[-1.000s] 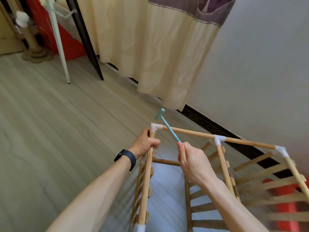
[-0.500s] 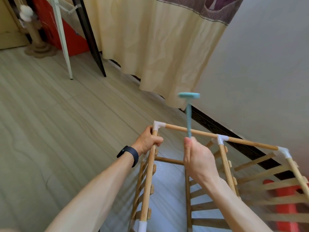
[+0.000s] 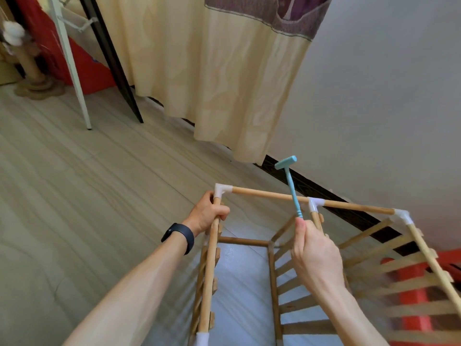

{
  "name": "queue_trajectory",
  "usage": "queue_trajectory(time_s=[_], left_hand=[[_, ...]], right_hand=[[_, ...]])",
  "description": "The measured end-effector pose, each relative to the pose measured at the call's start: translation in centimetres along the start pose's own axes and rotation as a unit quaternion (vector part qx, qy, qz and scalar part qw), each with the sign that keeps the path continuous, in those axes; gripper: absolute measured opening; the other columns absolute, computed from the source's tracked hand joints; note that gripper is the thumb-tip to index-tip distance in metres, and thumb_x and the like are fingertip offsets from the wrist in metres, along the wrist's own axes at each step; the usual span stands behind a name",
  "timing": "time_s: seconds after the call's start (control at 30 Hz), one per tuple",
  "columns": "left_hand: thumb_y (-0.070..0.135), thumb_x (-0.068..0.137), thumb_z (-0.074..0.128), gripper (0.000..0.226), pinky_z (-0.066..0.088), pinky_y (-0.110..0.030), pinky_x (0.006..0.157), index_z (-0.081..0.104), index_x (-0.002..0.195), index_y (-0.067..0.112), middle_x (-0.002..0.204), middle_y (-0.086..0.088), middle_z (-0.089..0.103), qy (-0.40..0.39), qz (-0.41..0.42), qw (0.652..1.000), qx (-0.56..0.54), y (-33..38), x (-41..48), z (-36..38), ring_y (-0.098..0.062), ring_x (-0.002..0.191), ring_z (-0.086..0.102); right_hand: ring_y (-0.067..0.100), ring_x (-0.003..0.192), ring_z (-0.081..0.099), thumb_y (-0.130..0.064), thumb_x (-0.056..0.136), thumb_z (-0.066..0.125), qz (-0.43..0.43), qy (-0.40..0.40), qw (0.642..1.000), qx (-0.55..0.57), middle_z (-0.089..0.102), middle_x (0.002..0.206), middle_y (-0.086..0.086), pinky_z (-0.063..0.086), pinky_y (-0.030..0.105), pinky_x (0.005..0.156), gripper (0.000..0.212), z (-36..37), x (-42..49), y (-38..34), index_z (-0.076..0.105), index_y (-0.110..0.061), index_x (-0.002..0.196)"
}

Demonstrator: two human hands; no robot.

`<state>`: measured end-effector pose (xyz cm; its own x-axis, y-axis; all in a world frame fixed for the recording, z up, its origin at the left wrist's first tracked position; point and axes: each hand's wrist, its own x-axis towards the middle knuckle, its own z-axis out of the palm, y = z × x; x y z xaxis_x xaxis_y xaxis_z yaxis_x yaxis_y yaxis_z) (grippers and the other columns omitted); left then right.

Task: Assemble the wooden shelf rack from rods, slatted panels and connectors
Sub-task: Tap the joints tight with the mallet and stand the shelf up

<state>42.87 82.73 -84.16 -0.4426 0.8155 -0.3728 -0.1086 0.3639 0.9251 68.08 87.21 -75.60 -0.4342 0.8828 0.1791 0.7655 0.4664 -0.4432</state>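
The wooden shelf rack point(image 3: 272, 260) stands on the floor below me, its top frame made of rods joined by white connectors. My left hand point(image 3: 208, 216) grips the left top rod point(image 3: 209, 275) just below the corner connector point(image 3: 220, 190). My right hand point(image 3: 314, 253) holds the handle of a small teal plastic hammer point(image 3: 290, 182), whose head is raised above the far top rod point(image 3: 269, 195), left of the middle connector point(image 3: 314, 204). Slatted panels point(image 3: 374, 268) show on the right side.
A grey wall with a dark skirting board point(image 3: 324, 196) runs close behind the rack. A cream curtain point(image 3: 212, 71) hangs at the back. A white stand leg point(image 3: 72, 71), a black leg point(image 3: 112, 63) and a cat scratching post point(image 3: 30, 68) stand far left. Something red point(image 3: 414, 278) lies under the slats.
The hammer swung up from over the left corner connector to upright, and now tilts down a little toward the far rod. My left hand keeps its grip on the rod.
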Motion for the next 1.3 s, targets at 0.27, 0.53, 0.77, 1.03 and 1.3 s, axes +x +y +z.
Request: queue_trajectory(time_s=[0.27, 0.53, 0.77, 1.03, 1.3], left_hand=[[0.051, 0.073, 0.076, 0.080, 0.053, -0.039, 0.090, 0.046, 0.140, 0.019, 0.123, 0.002, 0.063, 0.087, 0.033, 0.983, 0.158, 5.1, 4.5, 1.2, -0.020, 0.105, 0.065], [0.075, 0.086, 0.053, 0.075, 0.047, -0.035, 0.092, 0.046, 0.134, 0.019, 0.121, -0.003, 0.062, 0.078, -0.011, 0.993, 0.090, 2.0, -0.2, 1.4, -0.020, 0.107, 0.061], [0.065, 0.072, 0.067, 0.045, 0.039, -0.027, 0.066, 0.061, 0.079, 0.020, 0.077, 0.005, 0.054, 0.078, 0.025, 0.996, -0.027, -2.4, -8.5, 1.4, -0.012, 0.072, 0.052], [0.069, 0.052, 0.082, 0.076, 0.041, -0.005, 0.078, 0.069, 0.114, 0.029, 0.105, 0.025, 0.066, 0.101, 0.043, 0.993, -0.038, -6.4, -11.6, 2.3, 0.016, 0.099, 0.059], [0.074, 0.060, 0.081, 0.072, 0.046, -0.031, 0.103, 0.067, 0.118, 0.034, 0.125, 0.013, 0.064, 0.063, 0.059, 0.996, -0.033, -6.0, -10.3, 2.7, -0.004, 0.122, 0.056]], right_hand=[[-0.002, 0.127, 0.035, -0.051, 0.096, 0.018, 0.033, -0.017, 0.999, 0.017, 0.056, 0.095, -0.018, 0.037, 0.028, 0.103, 0.062, -1.1, -5.8, 6.7, 0.071, -0.019, 0.089], [0.011, 0.142, 0.034, -0.043, 0.104, 0.025, 0.055, 0.015, 0.998, 0.013, 0.066, 0.092, 0.000, 0.048, 0.040, 0.100, 0.047, 1.6, -4.1, 7.6, 0.046, -0.021, 0.069], [0.025, 0.143, 0.034, -0.041, 0.103, 0.025, 0.069, 0.025, 0.996, 0.052, 0.068, 0.103, 0.014, 0.040, 0.039, 0.107, 0.050, 2.3, -1.3, 5.6, 0.057, -0.009, 0.082], [0.027, 0.136, 0.045, -0.051, 0.103, 0.010, 0.031, -0.003, 0.999, 0.011, 0.069, 0.102, 0.005, 0.032, 0.044, 0.117, 0.062, 3.0, -1.6, 6.2, 0.060, -0.020, 0.080], [0.021, 0.057, 0.051, -0.051, 0.100, 0.022, -0.125, -0.098, 0.985, 0.067, 0.049, 0.059, -0.003, 0.047, 0.046, 0.059, 0.047, 0.4, -3.3, 0.0, 0.043, -0.018, 0.074]])
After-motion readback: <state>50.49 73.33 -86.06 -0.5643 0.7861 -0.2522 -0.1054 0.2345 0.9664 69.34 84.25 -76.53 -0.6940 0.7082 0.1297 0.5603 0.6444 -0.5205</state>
